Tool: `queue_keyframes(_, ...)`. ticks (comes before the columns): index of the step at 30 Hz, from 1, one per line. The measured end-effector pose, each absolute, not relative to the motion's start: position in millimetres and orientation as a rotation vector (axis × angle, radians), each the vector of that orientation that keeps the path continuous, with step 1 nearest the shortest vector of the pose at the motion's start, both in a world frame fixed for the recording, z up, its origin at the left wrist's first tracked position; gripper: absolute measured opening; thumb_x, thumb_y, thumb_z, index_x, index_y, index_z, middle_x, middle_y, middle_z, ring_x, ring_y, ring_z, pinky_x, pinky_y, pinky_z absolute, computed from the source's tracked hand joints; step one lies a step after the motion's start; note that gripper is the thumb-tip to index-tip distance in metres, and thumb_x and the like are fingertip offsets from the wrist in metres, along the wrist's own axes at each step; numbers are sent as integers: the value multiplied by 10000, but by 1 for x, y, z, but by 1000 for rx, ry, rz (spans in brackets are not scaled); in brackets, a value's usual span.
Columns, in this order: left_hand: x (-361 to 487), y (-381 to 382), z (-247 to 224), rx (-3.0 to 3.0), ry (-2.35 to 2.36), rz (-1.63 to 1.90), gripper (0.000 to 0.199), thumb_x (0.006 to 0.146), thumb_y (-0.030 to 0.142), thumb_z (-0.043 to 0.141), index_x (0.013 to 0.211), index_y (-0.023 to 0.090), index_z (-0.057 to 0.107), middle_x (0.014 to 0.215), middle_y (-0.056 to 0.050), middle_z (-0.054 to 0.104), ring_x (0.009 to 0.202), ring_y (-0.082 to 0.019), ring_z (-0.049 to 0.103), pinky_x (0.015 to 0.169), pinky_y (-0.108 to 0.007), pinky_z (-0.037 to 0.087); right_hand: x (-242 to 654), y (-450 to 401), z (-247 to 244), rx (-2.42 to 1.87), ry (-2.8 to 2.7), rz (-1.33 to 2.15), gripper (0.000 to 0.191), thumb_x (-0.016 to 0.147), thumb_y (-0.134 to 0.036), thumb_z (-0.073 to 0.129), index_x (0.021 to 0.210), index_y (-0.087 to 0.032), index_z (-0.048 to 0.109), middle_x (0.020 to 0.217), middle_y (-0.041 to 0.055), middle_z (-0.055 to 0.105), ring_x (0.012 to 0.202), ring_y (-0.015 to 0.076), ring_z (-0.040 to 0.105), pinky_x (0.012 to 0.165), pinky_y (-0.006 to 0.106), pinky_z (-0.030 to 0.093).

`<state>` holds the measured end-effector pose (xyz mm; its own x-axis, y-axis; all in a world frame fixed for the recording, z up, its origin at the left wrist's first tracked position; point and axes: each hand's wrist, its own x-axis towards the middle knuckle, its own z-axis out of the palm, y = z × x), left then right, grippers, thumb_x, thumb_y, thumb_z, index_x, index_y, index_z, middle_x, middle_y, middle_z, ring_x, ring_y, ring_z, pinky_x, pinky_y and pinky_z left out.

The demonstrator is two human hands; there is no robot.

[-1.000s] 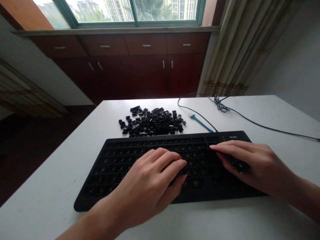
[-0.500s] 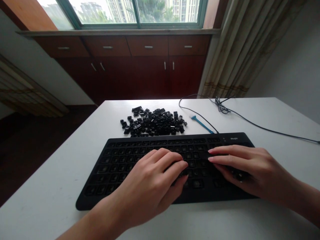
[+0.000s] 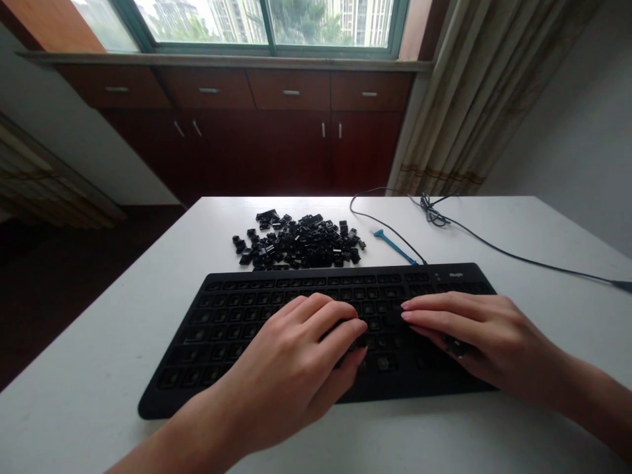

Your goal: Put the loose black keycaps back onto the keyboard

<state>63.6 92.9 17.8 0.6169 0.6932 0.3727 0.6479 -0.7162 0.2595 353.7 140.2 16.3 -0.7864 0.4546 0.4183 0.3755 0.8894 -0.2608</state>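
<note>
A black keyboard (image 3: 222, 322) lies on the table, and many of its keys look like bare switches without caps. My left hand (image 3: 291, 368) rests curled over its middle, fingertips among the keys; I cannot tell whether it grips anything. My right hand (image 3: 478, 336) lies over the right part, index and middle fingers stretched toward the centre. Dark black keycaps (image 3: 457, 345) show tucked under its curled outer fingers. Beyond the keyboard lies a loose pile of black keycaps (image 3: 296, 240), and neither hand touches it.
The white table (image 3: 99, 349) ends at an edge on the left. A blue plastic keycap puller (image 3: 395, 247) lies right of the pile, beside a black cable (image 3: 494, 242) with a tangled coil. Dark wooden cabinets (image 3: 247, 145) and a curtain (image 3: 469, 112) stand beyond.
My right hand has slid left and nearer me over the keyboard. The view has tilted slightly. The left hand and the keycap pile stay in the same places on the table.
</note>
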Motion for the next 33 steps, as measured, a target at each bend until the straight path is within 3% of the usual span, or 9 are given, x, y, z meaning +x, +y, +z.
queue_keyframes(15, 64, 94, 18, 2732, 1136, 695, 237, 940, 209, 599, 1175, 196, 625, 1137, -61, 675, 996, -212, 604, 873, -391, 534, 347, 132, 16, -633, -2498, 167, 342, 916, -114, 638, 1256, -153, 641, 1108, 90, 753, 956, 189, 727, 811, 280, 592)
queue_keyframes(23, 63, 93, 17, 2701, 1134, 680, 248, 948, 207, 591, 1195, 204, 614, 1150, -54, 669, 1000, -207, 598, 884, -392, 526, 347, 129, 19, -498, -2635, 152, 274, 949, -116, 572, 1209, -146, 655, 1172, 110, 732, 852, 178, 718, 690, 298, 554)
queue_keyframes(33, 64, 93, 18, 2706, 1140, 685, 238, 949, 214, 589, 1185, 203, 619, 1143, -58, 673, 996, -209, 604, 879, -390, 530, 345, 131, 26, -479, -2657, 110, 317, 952, -92, 471, 1195, -137, 670, 1147, 125, 741, 851, 184, 727, 681, 292, 559)
